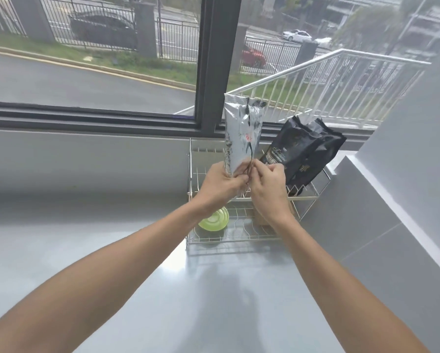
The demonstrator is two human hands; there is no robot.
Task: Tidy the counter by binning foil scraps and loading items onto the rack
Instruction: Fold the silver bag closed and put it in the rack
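A tall silver foil pouch stands upright above the wire rack, gripped at its lower end by both hands. My left hand wraps its bottom left edge; my right hand pinches the bottom right edge, fingers meeting those of the left. A black foil bag leans on the rack's upper tier at the right. On the lower tier lies a green lid-like dish, partly hidden by my left wrist, and a brown item sits behind my right wrist.
The rack stands on a grey glossy counter against a grey backsplash under a wide window with a dark frame. A grey tiled wall with a white ledge closes in on the right.
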